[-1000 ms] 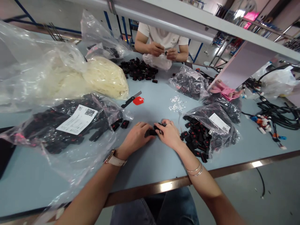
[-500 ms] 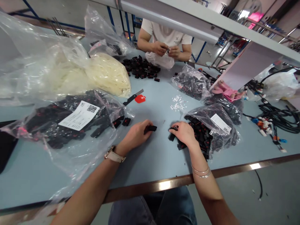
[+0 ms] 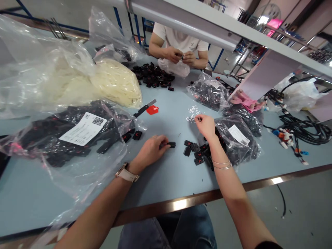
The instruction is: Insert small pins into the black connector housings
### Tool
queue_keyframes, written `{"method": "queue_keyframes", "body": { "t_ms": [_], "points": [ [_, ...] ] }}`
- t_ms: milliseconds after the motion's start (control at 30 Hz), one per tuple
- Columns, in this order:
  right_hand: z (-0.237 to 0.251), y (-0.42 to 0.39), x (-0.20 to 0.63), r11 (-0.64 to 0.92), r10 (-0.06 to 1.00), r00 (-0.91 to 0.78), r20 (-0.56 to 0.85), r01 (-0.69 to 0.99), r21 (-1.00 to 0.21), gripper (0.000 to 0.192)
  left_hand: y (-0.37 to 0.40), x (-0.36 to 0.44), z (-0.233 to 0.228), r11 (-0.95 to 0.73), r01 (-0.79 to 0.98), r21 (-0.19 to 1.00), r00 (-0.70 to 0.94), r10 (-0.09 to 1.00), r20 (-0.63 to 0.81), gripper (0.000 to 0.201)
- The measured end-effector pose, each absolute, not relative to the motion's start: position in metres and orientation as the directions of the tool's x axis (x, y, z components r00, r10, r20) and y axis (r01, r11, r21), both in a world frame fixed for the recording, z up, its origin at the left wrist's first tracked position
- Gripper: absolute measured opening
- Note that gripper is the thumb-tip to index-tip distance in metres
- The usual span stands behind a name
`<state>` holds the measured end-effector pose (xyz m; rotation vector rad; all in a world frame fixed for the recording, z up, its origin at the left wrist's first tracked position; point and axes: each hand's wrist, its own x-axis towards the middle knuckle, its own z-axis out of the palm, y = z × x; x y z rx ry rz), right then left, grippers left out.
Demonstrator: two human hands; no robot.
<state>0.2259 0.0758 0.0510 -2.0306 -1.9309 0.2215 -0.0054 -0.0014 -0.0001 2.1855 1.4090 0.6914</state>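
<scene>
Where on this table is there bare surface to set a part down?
Bare blue table lies along the near edge between the forearms, and mid-table between the red piece and the white bits. It is crowded at the labelled bag and the loose black connectors.

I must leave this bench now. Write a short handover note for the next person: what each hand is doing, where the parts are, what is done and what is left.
Left hand: fingers closed on one black connector, resting on the blue table.
Right hand: at the scatter of small white pieces, fingertips pinched there; whether it holds one cannot be told.
Parts: loose black connectors lie by the right wrist, spilled from the open bag. A labelled bag of black parts lies to the left.
Done: one connector is in hand.
Left: no white piece has reached that connector; the loose connectors lie untouched.
</scene>
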Motion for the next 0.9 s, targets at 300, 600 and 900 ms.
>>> {"method": "queue_keyframes", "body": {
  "t_ms": [300,600,900],
  "points": [
    [0.032,0.094,0.238,-0.077,0.995,0.074,-0.069,0.996,-0.038,0.026,-0.004,-0.002,-0.002,-0.497,0.718,0.488,0.442,0.866,0.233,0.024],
    [0.024,0.093,0.245,0.060,0.998,-0.059,0.006,0.998,-0.036,0.024,-0.006,0.001,-0.007,-0.499,0.712,0.494,0.445,0.865,0.232,0.026],
    [0.029,0.088,0.237,0.154,0.987,-0.156,-0.041,0.987,-0.056,0.026,-0.002,-0.003,-0.005,-0.523,0.688,0.503,0.469,0.849,0.241,0.017]
  ]
}}
